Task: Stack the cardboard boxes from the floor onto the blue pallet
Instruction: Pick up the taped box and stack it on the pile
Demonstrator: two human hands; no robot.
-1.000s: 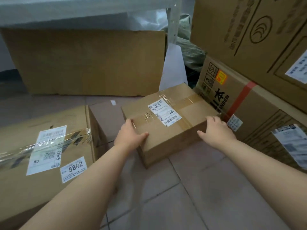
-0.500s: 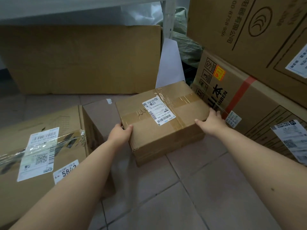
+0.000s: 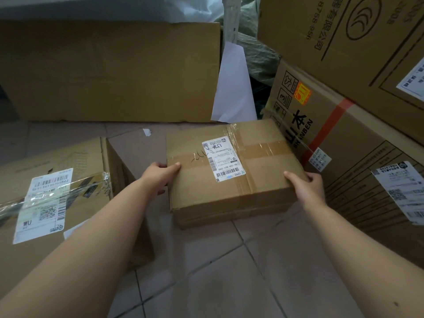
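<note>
One small taped box (image 3: 231, 173) is the thing being worked on, sat on the tiled floor (image 3: 229, 271) with its shipping label (image 3: 223, 158) facing up. Compared with a second ago it's been swung round so the near face sits squarer to the camera, and the grip's been moved out to the two near top corners. The left hand (image 3: 158, 173) is clamped on the left corner, thumb on top and fingers tucked down the side, and the right hand (image 3: 306, 184) is wrapped over the right corner the same way. Looks like it's set up for the lift, though whether it's off the tiles yet can't be told. A long labelled carton (image 3: 52, 198) is just to the left, the SHANBEN carton (image 3: 325, 143) close on the right, and no blue pallet is seen anywhere
</note>
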